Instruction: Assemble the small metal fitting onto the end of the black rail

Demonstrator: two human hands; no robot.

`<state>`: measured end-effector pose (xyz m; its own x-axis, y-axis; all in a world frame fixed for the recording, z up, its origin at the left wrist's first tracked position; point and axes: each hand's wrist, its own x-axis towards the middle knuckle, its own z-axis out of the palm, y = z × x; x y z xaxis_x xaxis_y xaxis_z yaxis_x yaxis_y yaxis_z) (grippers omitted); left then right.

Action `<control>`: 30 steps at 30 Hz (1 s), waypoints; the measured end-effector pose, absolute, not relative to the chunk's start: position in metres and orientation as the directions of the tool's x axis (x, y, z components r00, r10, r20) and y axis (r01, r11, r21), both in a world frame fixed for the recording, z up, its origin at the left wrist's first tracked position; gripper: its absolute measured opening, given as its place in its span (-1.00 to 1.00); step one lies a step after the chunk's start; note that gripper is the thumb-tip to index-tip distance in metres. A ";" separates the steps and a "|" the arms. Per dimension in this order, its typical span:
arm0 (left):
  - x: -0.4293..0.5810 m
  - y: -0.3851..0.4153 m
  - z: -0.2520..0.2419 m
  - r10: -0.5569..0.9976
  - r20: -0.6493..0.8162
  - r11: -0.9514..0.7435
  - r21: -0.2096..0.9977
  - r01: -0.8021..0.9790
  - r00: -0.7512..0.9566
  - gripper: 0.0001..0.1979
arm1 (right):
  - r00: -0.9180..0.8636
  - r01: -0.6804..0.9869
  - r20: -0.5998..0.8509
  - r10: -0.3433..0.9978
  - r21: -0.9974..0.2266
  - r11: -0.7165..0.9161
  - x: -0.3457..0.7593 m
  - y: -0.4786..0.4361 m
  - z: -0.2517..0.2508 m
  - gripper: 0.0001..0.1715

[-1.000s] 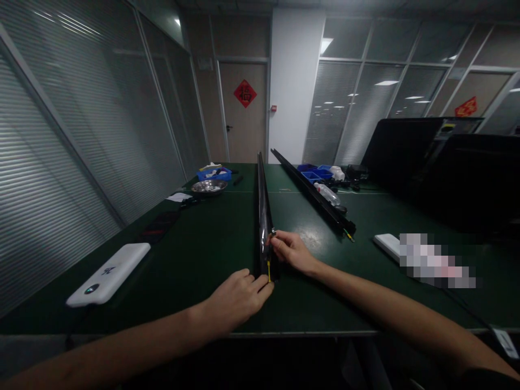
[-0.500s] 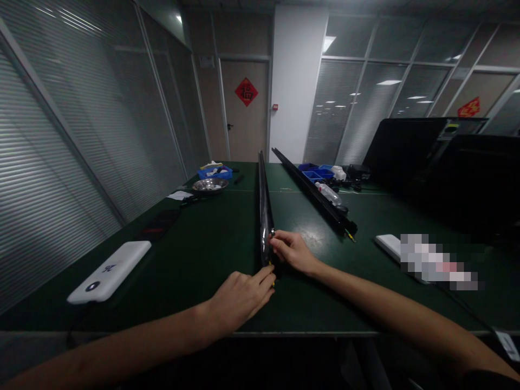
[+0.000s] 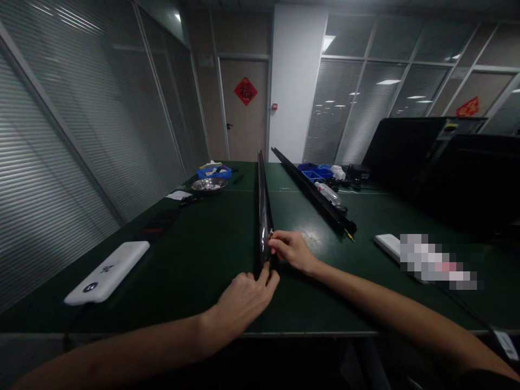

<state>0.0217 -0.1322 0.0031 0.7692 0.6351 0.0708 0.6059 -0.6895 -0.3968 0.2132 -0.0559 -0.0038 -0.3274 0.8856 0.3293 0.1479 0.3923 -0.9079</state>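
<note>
Head view: down middle of green table (image 3: pixel 203 238), long black rail (image 3: pixel 263 206) is lying, looking stiff, slick, probably best steadied by sides. Toward table's front edge, left hand (image 3: pixel 246 298) is touching rail, grip unclear; right hand (image 3: pixel 296 253) is pinching small shiny piece (image 3: pixel 271 232).

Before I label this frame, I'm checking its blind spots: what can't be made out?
Head view:
- Black middle rail: near end partly covered by the left hand.
- Shiny piece: partly behind the right hand, too small to identify.
- White device at right: partly pixelated.
- Metal bowl: contents too small.
</note>
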 end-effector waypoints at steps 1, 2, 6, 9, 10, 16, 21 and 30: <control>0.023 -0.133 0.003 0.637 0.066 -0.690 -0.395 0.607 0.768 -0.63 | -0.329 0.148 0.329 0.885 -0.908 0.393 0.213 -0.056 -0.004 -0.66; 0.025 -0.132 0.004 0.638 0.059 -0.694 -0.388 0.607 0.768 -0.64 | -0.328 0.145 0.330 0.885 -0.908 0.392 0.213 -0.056 -0.004 -0.67; 0.027 -0.126 0.005 0.623 0.015 -0.728 -0.353 0.587 0.782 -0.67 | -0.325 0.120 0.320 0.890 -0.919 0.375 0.212 -0.056 -0.003 -0.69; 0.026 -0.124 0.010 0.599 -0.042 -0.768 -0.313 0.559 0.799 -0.65 | -0.325 0.124 0.327 0.888 -0.916 0.383 0.212 -0.058 -0.001 -0.69; 0.024 -0.124 0.011 0.590 -0.060 -0.781 -0.296 0.551 0.805 -0.60 | -0.322 0.136 0.336 0.885 -0.909 0.395 0.212 -0.058 -0.001 -0.69; 0.016 -0.124 0.014 0.559 -0.049 -0.806 -0.266 0.529 0.828 -0.39 | -0.353 0.248 0.444 0.824 -0.804 0.540 0.211 -0.060 0.001 -0.63; 0.014 -0.123 0.014 0.506 -0.020 -0.825 -0.303 0.477 0.862 -0.50 | -0.352 0.276 0.472 0.809 -0.773 0.571 0.211 -0.058 -0.004 -0.63; 0.011 -0.119 0.009 0.474 -0.002 -0.822 -0.360 0.442 0.880 -0.46 | -0.319 0.128 0.329 0.889 -0.914 0.384 0.211 -0.057 -0.002 -0.62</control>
<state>0.0110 -0.1192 0.0091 0.8804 0.4742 -0.0019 0.4418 -0.8218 -0.3598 0.2109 -0.0574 -0.0023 -0.3190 0.8889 0.3288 0.1280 0.3842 -0.9143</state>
